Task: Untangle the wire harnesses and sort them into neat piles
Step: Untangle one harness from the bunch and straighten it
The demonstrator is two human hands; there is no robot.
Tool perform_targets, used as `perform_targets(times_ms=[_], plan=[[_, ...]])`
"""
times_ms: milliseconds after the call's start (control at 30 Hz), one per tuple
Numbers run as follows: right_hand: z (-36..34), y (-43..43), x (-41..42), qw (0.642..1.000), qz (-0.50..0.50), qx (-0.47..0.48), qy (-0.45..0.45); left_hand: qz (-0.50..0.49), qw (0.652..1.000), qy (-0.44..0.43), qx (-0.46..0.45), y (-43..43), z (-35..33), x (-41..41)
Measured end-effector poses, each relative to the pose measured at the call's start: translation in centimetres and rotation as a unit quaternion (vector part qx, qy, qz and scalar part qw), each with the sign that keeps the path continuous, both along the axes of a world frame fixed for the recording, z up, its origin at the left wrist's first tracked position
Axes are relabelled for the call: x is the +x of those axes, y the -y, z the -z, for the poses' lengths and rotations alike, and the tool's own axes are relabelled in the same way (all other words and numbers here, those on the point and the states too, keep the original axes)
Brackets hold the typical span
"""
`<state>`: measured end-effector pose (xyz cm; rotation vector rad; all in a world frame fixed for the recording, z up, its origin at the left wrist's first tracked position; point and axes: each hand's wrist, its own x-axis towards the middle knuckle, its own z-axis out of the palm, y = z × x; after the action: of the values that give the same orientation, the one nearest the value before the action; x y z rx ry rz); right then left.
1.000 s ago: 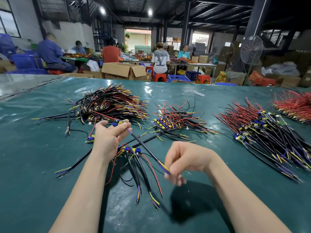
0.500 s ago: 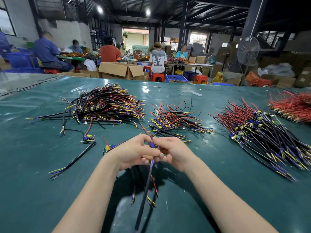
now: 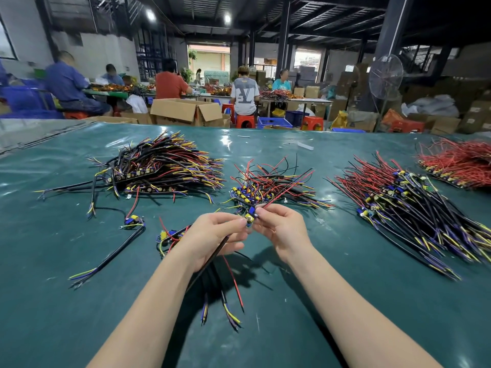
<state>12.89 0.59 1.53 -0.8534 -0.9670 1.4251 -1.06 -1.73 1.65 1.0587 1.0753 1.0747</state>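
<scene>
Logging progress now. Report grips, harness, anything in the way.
One harness held up, wires hanging; left grip and right grip pinch its plug end. A loose harness lies left of them. Close behind: middle pile.

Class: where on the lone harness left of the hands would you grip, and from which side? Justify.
Pinch the lone harness mid-sheath, from above: the black sheath lies straight, flat and apart on the green mat, whereas its connector end bristles with thin loose wires.

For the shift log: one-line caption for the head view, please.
Left hand and right hand pinch a harness over the green table, wire piles beyond.
</scene>
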Motion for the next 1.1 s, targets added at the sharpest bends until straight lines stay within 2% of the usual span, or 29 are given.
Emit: perform_targets(times_ms=[233, 567, 667, 867, 1000, 1100], plan=[[-0.3, -0.2, 0.3, 0.999, -0.010, -0.008, -0.036, 0.024, 0.994, 0.073, -0.071, -0.1, -0.3, -0.6], [-0.2, -0.5, 1.1, 0.998, -0.010, -0.001, -0.059, 0.053, 0.984, 0.138, -0.104, 0.4, -0.7, -0.5], [-0.1, -0.6, 1.4, 0.999, -0.012, -0.006, -0.035, 0.058, 0.989, 0.096, -0.097, 0.3, -0.5, -0.3], [-0.2, -1.1, 2.9, 0.998, 0.054, -0.011, -0.041, 0.057, 0.995, -0.072, -0.036, 0.2, -0.6, -0.3], [-0.1, -1.1, 2.7, 0.998, 0.054, -0.033, -0.025, 0.036, 0.994, -0.099, -0.018, 0.1, -0.5, -1.0], [-0.2, -1.3, 3.0, 0.994, 0.095, -0.038, -0.032, 0.033, 0.993, -0.110, 0.000, 0.1, -0.5, -1.3]])
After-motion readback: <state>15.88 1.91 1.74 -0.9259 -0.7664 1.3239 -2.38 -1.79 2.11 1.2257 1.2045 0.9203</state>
